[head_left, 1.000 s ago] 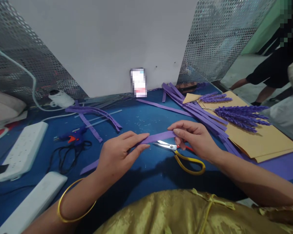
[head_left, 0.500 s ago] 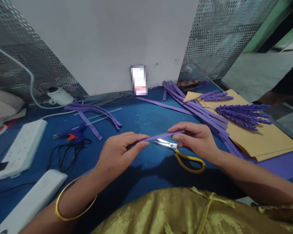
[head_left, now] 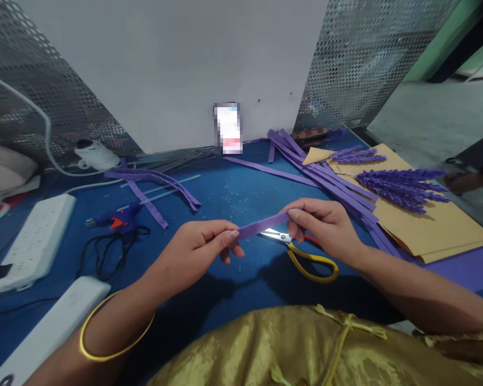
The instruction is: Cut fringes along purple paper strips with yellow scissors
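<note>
Both hands hold one purple strip (head_left: pixel 261 225) stretched between them just above the blue table (head_left: pixel 233 198). My left hand (head_left: pixel 193 252) pinches its left part between thumb and forefinger. My right hand (head_left: pixel 326 225) pinches the right end with its fingers curled. Scissors (head_left: pixel 306 254) with yellow and red handles lie on the table right under my right hand, blades pointing left.
More purple strips (head_left: pixel 326 177) and purple lavender-like sprigs (head_left: pixel 402 185) lie on brown paper (head_left: pixel 438 230) at the right. A blue glue gun (head_left: pixel 118 219) with black cord, loose strips (head_left: pixel 156 185) and white power strips (head_left: pixel 32 236) lie at the left. A perforated metal screen and white wall stand behind.
The strip has been lifted off the table and its flat face turned toward me. My left hand has changed from fingers lying along it to a pinch. A person at the far right has moved away.
</note>
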`<action>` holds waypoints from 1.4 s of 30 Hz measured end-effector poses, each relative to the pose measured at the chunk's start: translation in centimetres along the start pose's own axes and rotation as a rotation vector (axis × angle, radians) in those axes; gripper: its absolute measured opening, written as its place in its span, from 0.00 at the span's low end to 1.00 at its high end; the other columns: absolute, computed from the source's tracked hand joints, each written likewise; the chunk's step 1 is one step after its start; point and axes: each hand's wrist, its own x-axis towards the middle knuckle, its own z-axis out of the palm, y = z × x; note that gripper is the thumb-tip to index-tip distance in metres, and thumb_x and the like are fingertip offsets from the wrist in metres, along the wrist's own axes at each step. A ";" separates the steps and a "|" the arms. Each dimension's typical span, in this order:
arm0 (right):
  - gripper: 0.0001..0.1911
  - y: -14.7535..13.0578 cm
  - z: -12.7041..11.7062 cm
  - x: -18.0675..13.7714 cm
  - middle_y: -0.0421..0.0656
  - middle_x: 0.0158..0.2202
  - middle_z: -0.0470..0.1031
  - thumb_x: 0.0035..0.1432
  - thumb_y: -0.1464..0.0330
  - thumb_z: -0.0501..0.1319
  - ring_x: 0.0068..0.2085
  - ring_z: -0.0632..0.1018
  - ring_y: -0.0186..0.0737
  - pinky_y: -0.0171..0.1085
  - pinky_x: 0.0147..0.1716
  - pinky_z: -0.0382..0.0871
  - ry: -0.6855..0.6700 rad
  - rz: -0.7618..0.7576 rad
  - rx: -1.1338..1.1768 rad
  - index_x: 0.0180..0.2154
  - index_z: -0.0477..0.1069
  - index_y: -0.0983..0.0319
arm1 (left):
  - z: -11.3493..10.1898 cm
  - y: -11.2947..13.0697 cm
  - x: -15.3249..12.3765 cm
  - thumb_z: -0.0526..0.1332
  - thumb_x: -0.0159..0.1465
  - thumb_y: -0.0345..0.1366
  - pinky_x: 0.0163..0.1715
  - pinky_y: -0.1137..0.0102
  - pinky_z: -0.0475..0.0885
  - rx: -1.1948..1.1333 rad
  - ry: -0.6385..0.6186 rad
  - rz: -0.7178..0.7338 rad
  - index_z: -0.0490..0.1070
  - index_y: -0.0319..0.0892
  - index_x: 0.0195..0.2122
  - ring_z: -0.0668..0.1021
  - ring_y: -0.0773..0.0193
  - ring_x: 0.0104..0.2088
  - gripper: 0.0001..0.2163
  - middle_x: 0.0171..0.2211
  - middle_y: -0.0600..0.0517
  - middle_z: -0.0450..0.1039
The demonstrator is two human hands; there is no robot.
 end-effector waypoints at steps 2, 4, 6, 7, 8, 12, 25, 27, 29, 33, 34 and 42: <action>0.11 0.0 0.0 0.0 0.37 0.21 0.75 0.63 0.61 0.64 0.19 0.73 0.31 0.30 0.19 0.68 -0.004 0.014 0.013 0.35 0.79 0.62 | -0.1 0.0 0.1 0.57 0.68 0.42 0.29 0.73 0.70 -0.078 -0.024 -0.026 0.77 0.43 0.31 0.77 0.66 0.24 0.14 0.29 0.52 0.82; 0.11 -0.1 -0.1 0.1 0.37 0.20 0.75 0.63 0.61 0.64 0.19 0.72 0.31 0.30 0.20 0.68 -0.002 0.030 0.022 0.33 0.79 0.62 | -0.2 0.0 0.2 0.58 0.67 0.42 0.29 0.72 0.70 -0.132 -0.050 -0.046 0.77 0.42 0.30 0.76 0.65 0.25 0.13 0.28 0.51 0.82; 0.12 0.0 -0.2 0.1 0.37 0.20 0.75 0.63 0.62 0.64 0.19 0.72 0.30 0.30 0.20 0.67 -0.001 0.053 0.054 0.31 0.77 0.62 | -0.3 0.1 0.5 0.59 0.66 0.42 0.30 0.72 0.70 -0.147 -0.052 -0.053 0.77 0.42 0.29 0.76 0.65 0.26 0.13 0.27 0.51 0.81; 0.12 0.1 -0.3 0.2 0.37 0.20 0.74 0.63 0.62 0.64 0.19 0.71 0.30 0.30 0.20 0.67 -0.003 0.064 0.077 0.30 0.77 0.62 | -0.3 0.2 0.6 0.60 0.65 0.42 0.31 0.72 0.69 -0.139 -0.031 -0.052 0.77 0.42 0.27 0.76 0.65 0.27 0.13 0.26 0.52 0.80; 0.13 0.2 -0.4 0.2 0.37 0.20 0.74 0.64 0.63 0.64 0.19 0.71 0.29 0.29 0.20 0.66 -0.005 0.073 0.098 0.29 0.76 0.62 | -0.3 0.2 0.7 0.61 0.64 0.42 0.31 0.73 0.69 -0.124 -0.001 -0.052 0.77 0.42 0.26 0.76 0.65 0.28 0.13 0.25 0.52 0.78; 0.12 0.7 -0.5 0.4 0.36 0.21 0.73 0.63 0.63 0.65 0.19 0.70 0.29 0.30 0.20 0.65 0.007 0.076 0.134 0.28 0.75 0.62 | -0.2 0.1 1.0 0.64 0.61 0.44 0.27 0.75 0.63 -0.114 0.084 -0.098 0.76 0.41 0.21 0.70 0.68 0.25 0.14 0.20 0.55 0.71; 0.13 0.4 -0.1 0.4 0.37 0.22 0.74 0.52 0.59 0.73 0.22 0.74 0.34 0.34 0.22 0.70 0.010 0.000 -0.102 0.37 0.80 0.61 | 0.5 -0.8 1.2 0.72 0.51 0.42 0.16 0.78 0.47 -0.575 0.080 -0.378 0.83 0.41 0.33 0.59 0.75 0.17 0.12 0.15 0.57 0.66; 0.13 0.5 -0.1 0.3 0.37 0.20 0.73 0.54 0.59 0.71 0.21 0.73 0.34 0.34 0.22 0.70 0.017 -0.001 -0.122 0.37 0.80 0.61 | 0.4 -0.7 1.2 0.72 0.53 0.43 0.16 0.77 0.46 -0.571 0.048 -0.371 0.83 0.40 0.33 0.57 0.75 0.17 0.12 0.15 0.57 0.65; 0.13 0.6 -0.2 0.3 0.36 0.19 0.72 0.55 0.59 0.71 0.21 0.73 0.33 0.33 0.21 0.69 0.030 -0.002 -0.135 0.36 0.81 0.62 | 0.4 -0.6 1.2 0.70 0.55 0.46 0.16 0.77 0.46 -0.543 0.019 -0.354 0.83 0.40 0.34 0.56 0.75 0.17 0.13 0.16 0.58 0.64; 0.12 0.7 0.1 0.2 0.36 0.18 0.73 0.55 0.60 0.70 0.20 0.73 0.33 0.33 0.21 0.69 0.028 -0.012 -0.161 0.36 0.81 0.63 | 0.8 -0.2 1.0 0.71 0.55 0.45 0.22 0.76 0.61 -0.333 0.036 -0.235 0.82 0.43 0.41 0.68 0.70 0.23 0.16 0.25 0.55 0.74; 0.12 0.8 0.2 0.1 0.37 0.19 0.73 0.56 0.60 0.69 0.20 0.73 0.33 0.32 0.21 0.68 0.019 -0.013 -0.164 0.35 0.81 0.63 | 0.9 -0.1 0.9 0.71 0.54 0.44 0.26 0.74 0.65 -0.261 0.053 -0.190 0.82 0.44 0.43 0.72 0.67 0.27 0.17 0.29 0.54 0.77; 0.15 0.5 0.4 0.1 0.40 0.23 0.77 0.64 0.58 0.61 0.20 0.74 0.32 0.32 0.20 0.68 -0.099 -0.008 -0.202 0.34 0.78 0.62 | 1.3 -0.5 0.9 0.61 0.63 0.42 0.27 0.70 0.68 -0.033 0.005 -0.102 0.79 0.43 0.25 0.74 0.62 0.24 0.13 0.22 0.51 0.78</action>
